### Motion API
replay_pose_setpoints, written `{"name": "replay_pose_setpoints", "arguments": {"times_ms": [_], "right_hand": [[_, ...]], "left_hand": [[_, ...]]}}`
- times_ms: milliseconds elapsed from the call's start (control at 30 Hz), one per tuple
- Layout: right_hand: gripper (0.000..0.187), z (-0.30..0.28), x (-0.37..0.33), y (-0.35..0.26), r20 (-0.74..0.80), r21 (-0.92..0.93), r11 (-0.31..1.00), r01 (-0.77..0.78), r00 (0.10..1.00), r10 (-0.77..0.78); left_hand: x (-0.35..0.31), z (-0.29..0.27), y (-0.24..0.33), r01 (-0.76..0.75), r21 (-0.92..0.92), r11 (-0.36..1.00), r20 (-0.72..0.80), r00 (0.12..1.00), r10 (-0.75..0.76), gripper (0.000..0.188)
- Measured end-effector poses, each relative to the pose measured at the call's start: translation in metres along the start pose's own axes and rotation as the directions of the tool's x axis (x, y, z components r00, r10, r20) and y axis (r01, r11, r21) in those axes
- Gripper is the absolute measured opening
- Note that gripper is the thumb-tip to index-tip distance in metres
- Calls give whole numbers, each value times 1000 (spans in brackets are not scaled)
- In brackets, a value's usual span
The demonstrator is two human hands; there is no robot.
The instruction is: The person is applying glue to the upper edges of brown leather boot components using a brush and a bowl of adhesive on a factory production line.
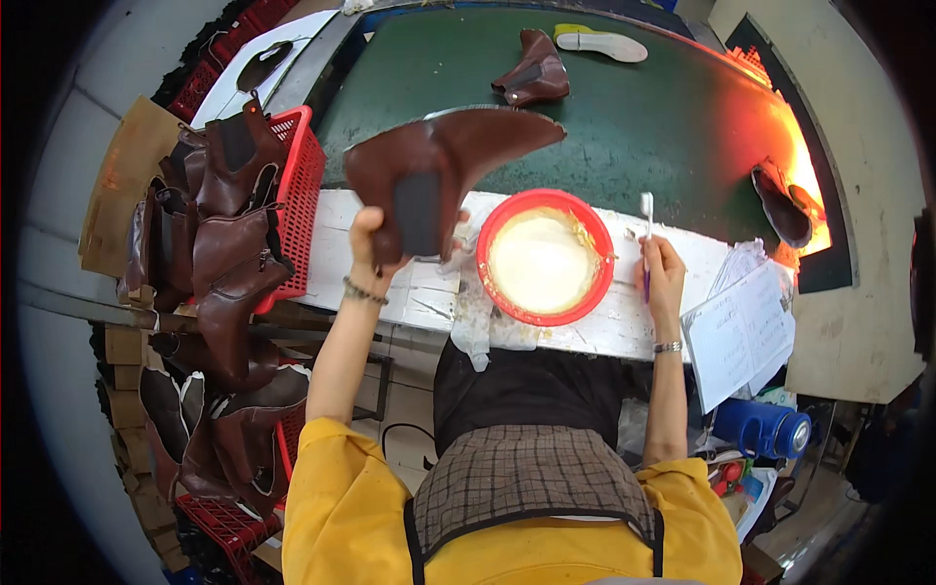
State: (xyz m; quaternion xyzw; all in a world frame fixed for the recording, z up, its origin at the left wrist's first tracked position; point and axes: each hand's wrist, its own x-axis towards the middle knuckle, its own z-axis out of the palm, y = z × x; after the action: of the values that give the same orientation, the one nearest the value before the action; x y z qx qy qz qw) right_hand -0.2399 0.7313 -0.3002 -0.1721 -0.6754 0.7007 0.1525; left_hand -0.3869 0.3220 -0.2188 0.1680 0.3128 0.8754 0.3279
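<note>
We see the left hand [368, 244] closed tight around the lower edge of a brown boot upper [439, 166], fingers wrapped on the leather, holding it up off the bench at centre frame, just left of the bowl. The upper is flat and unlasted, glossy reddish-brown, with a dark elastic side panel facing us and the pointed toe end aimed toward upper right.

The right hand [663, 278] is clamped on a small brush [646, 229], a toothbrush-like one with a white head and purple handle, held upright at centre right, bristle end up, just right of the bowl and not touching it.

The red bowl [591, 292] sits on the white bench edge [624, 336] between the two hands, filled with pale cream-coloured paste; smears of it on the rim and on the crumpled plastic below it.

At left of frame a red plastic basket [297, 185] is stuffed with more brown uppers, others piled below it in a second red crate [229, 526]. On the green belt [634, 127] at top: one more brown upper [534, 73] and a white sole with yellow edge [600, 42]. Another dark shoe part [780, 205] sits by the orange glow at upper right. Paper sheets [741, 331] at right, a blue bottle [765, 429] under them.
</note>
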Motion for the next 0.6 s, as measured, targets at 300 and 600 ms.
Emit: {"name": "replay_pose_setpoints", "arguments": {"times_ms": [300,600], "right_hand": [[17,8,2,16,-143,22,998,54,988,-50],[16,6,-4,16,-160,2,999,44,986,-43]], "left_hand": [[139,-71,-25,55,-47,997,-152,986,-62,48],[181,-94,-65,201,54,978,-252,951,-182,22]]}}
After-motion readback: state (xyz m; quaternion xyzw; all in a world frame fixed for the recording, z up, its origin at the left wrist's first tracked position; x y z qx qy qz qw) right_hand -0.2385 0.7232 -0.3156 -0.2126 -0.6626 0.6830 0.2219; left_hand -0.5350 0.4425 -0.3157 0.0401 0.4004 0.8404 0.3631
